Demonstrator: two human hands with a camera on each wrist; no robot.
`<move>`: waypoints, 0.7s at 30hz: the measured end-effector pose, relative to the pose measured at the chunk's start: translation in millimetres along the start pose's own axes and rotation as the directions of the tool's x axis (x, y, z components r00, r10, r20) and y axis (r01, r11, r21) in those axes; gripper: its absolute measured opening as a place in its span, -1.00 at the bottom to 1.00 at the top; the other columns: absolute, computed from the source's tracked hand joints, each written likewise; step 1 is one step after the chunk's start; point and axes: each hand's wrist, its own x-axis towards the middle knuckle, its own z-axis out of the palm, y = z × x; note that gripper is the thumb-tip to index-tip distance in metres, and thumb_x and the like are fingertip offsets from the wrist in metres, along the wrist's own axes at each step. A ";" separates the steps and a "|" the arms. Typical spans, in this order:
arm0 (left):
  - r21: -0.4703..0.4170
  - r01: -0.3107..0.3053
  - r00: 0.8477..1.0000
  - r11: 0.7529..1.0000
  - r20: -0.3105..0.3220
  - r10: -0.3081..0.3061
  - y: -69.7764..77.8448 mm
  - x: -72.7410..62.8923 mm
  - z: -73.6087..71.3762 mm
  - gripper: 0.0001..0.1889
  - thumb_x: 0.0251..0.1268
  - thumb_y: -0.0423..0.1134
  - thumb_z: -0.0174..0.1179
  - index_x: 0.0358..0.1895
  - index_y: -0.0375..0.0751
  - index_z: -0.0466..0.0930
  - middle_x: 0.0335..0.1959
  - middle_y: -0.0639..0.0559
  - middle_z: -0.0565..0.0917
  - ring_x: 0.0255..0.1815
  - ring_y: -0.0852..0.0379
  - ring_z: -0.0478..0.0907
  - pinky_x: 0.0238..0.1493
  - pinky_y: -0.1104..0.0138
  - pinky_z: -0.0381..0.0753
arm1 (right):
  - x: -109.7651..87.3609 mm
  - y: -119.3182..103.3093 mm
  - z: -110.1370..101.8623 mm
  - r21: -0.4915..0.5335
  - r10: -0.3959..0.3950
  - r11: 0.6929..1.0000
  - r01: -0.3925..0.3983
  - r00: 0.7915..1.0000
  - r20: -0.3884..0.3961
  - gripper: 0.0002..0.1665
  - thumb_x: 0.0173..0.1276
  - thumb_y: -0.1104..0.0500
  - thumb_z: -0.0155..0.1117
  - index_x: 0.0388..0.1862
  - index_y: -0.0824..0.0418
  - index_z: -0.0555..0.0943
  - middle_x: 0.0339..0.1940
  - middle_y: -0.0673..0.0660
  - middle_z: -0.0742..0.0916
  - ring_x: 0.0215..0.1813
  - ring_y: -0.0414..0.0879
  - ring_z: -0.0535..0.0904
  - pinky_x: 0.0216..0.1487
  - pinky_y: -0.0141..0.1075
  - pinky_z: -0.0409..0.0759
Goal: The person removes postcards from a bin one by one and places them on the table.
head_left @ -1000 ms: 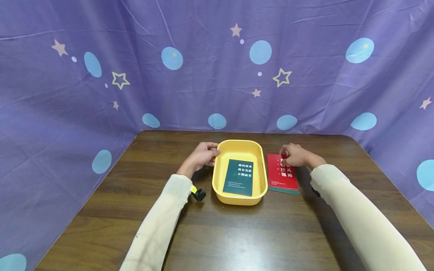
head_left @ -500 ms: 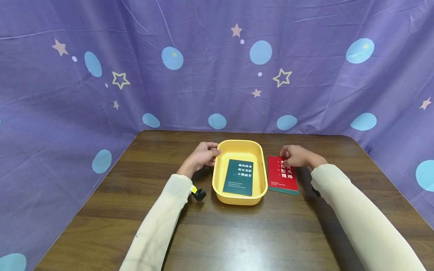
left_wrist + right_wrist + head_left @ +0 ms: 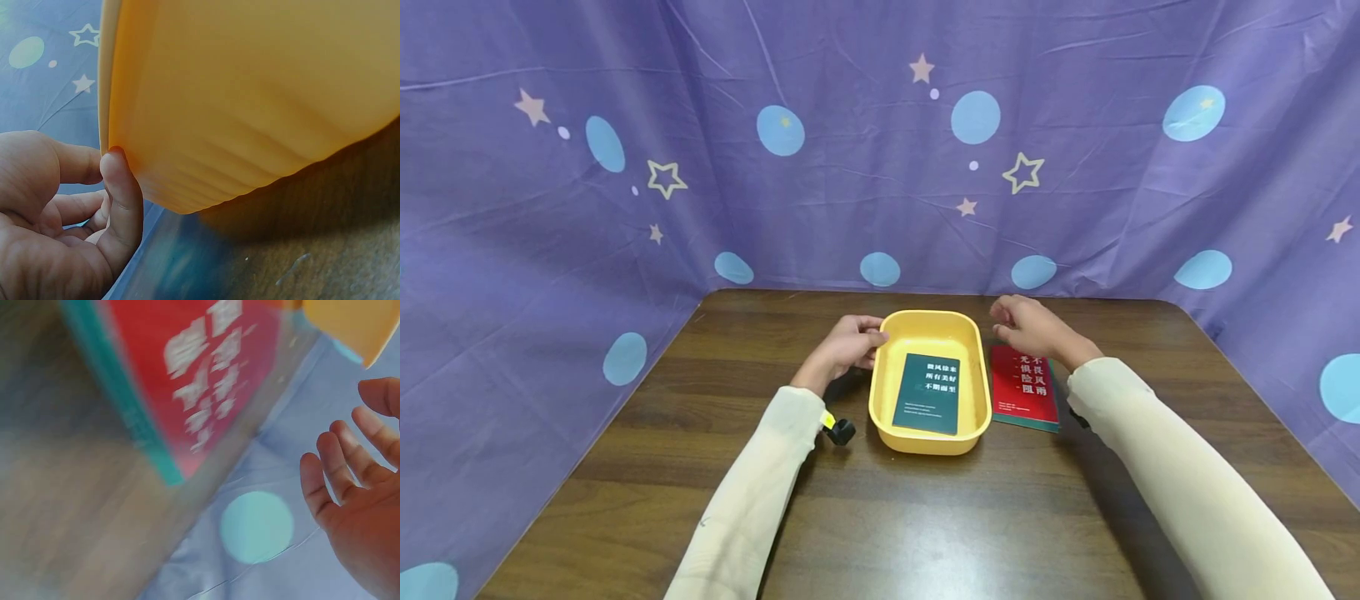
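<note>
My left hand (image 3: 847,343) pinches the left rim of a yellow plastic basin (image 3: 931,445) between thumb and fingers. The left wrist view shows the thumb (image 3: 122,187) against the basin's outer wall (image 3: 262,94). Inside the basin a dark green notebook (image 3: 925,397) with white lettering lies flat. To the right of the basin, a red notebook (image 3: 1019,398) with white characters rests on a green one (image 3: 1033,424), whose edge shows. Past the far end of this stack hovers my right hand (image 3: 1028,325), holding nothing. Its fingers (image 3: 334,465) are spread and slightly bent in the right wrist view.
The brown wooden table (image 3: 820,517) carries the basin and stack near its far side. Behind it hangs a purple curtain (image 3: 865,150) with stars and dots. A black wrist camera (image 3: 841,431) on the left wrist sits close to the basin's left wall.
My right hand has left the red notebook and moved left and back. The red notebook has shifted slightly nearer over the green one. My left hand has stayed on the basin rim.
</note>
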 end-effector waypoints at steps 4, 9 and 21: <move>0.006 -0.006 1.000 1.000 0.001 0.006 -0.7 0.1 -0.4 -0.60 0.49 -0.40 0.15 0.32 -0.42 0.49 -0.23 -0.16 0.59 -0.55 0.20 0.52 -0.53 0.42 0.68 | 6.6 -17.2 0.7 -0.012 -0.057 0.998 0.056 0.998 -0.026 -0.67 0.44 0.22 0.25 0.10 0.36 0.59 -0.13 0.22 0.65 -0.07 0.09 0.56 0.02 0.01 0.63; 0.006 -0.014 1.000 1.000 0.002 0.014 -2.1 1.3 -1.0 -0.60 0.49 -0.40 0.15 0.33 -0.42 0.48 -0.22 -0.16 0.59 -0.54 0.20 0.52 -0.52 0.42 0.68 | 14.2 -36.8 4.9 -0.036 -0.124 0.992 0.123 0.991 -0.041 -0.62 0.48 0.13 0.26 0.14 0.35 0.59 -0.13 0.21 0.64 -0.09 0.06 0.55 0.00 -0.02 0.63; 0.009 -0.015 1.000 1.000 -0.002 0.015 -1.6 0.3 0.1 -0.62 0.50 -0.41 0.14 0.30 -0.42 0.49 -0.38 -0.04 0.57 -0.55 0.22 0.51 -0.54 0.44 0.66 | 29.8 -61.8 22.1 -0.042 -0.155 0.986 0.161 0.981 0.121 -0.22 0.36 -0.17 0.41 0.35 0.32 0.50 0.02 0.30 0.68 0.04 0.14 0.60 0.12 0.02 0.64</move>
